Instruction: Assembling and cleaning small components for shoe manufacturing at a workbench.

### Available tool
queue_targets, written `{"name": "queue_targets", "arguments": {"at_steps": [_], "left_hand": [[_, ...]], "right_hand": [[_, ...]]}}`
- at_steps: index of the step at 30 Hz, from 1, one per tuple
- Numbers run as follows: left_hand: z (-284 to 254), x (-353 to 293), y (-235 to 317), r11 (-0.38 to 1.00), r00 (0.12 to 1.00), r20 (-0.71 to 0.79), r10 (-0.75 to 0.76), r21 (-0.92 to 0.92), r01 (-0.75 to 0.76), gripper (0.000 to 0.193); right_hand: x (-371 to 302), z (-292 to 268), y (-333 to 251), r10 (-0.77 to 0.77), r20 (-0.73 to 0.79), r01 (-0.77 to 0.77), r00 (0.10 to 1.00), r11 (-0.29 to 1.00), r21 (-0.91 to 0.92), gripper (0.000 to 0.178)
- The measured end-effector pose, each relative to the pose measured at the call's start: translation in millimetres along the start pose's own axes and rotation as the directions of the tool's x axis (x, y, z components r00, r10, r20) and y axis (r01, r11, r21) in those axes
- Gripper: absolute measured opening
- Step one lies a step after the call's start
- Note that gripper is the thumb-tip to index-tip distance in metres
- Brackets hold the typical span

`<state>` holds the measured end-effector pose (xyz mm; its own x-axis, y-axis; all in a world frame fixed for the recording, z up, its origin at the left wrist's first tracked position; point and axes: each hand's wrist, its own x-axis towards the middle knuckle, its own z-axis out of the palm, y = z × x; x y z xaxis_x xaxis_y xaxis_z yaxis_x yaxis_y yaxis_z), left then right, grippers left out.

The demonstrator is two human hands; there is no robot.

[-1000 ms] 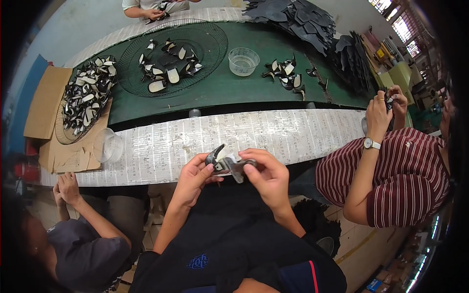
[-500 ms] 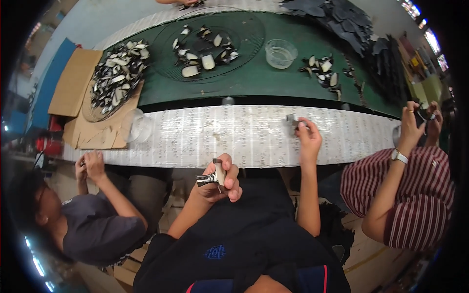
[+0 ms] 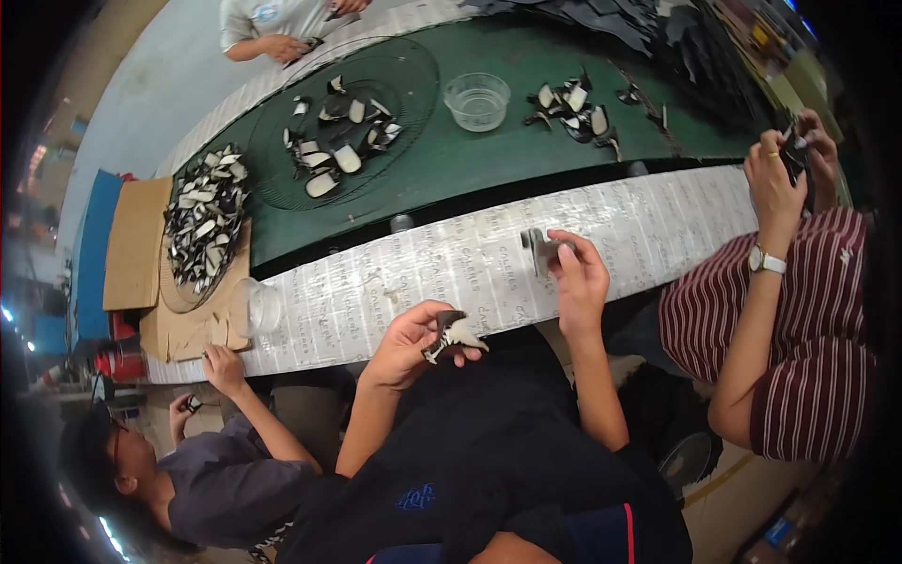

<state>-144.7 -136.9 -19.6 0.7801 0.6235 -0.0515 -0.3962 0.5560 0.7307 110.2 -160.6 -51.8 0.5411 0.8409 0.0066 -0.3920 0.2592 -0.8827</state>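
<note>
My left hand [image 3: 406, 346] is closed on a small curved piece [image 3: 455, 338], black on one side and whitish on the other, with a pleated edge. I hold it in front of my body, by the near edge of the table. Farther right, my right hand [image 3: 583, 277] pinches a dark grey piece [image 3: 543, 252] above the patterned white table covering [image 3: 489, 282]; its exact kind I cannot make out. The two hands are apart. Similar black-and-white pieces [image 3: 348, 158] lie on a round wire rack [image 3: 413, 103] on the green tabletop [image 3: 395, 179].
A heap of such pieces [image 3: 202, 221] sits by cardboard [image 3: 136, 244] on the left. A clear bowl [image 3: 477, 103] holds liquid; a clear tub [image 3: 260, 308] stands nearer. More pieces [image 3: 573, 108] and dark sheets [image 3: 601, 23] lie right. People work left, right and across the table.
My view has turned, so the table appears tilted. My left hand has turned its curved piece, which now shows more of its whitish side. My right hand still holds the grey piece.
</note>
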Motion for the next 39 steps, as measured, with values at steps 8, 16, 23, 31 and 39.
{"name": "queue_targets", "arguments": {"at_steps": [8,16,23,31,39], "left_hand": [[15,21,-4,0.966,0.987,-0.14,0.081,0.253,-0.044,0.039],[20,20,-9,0.961,0.984,-0.144,0.108,0.269,-0.066,0.039],[21,17,-6,0.97,0.984,-0.126,0.126,0.225,-0.095,0.037],[16,14,-17,0.979,0.987,0.035,0.155,-0.138,-0.149,0.031],[24,15,-14,0.847,0.924,0.223,0.312,-0.506,-0.164,0.023]], "right_hand": [[-63,30,-97,-0.417,0.637,0.737,0.648,0.555,-0.386,0.035],[-64,36,-90,-0.397,0.748,0.838,0.532,0.374,-0.397,0.033],[-69,42,-90,-0.425,0.687,0.769,0.59,0.556,-0.316,0.03],[-25,5,-63,-0.207,0.11,0.221,0.972,0.966,-0.136,0.021],[33,-17,21,-0.033,0.075,0.052,0.997,0.961,-0.27,0.022]]}}
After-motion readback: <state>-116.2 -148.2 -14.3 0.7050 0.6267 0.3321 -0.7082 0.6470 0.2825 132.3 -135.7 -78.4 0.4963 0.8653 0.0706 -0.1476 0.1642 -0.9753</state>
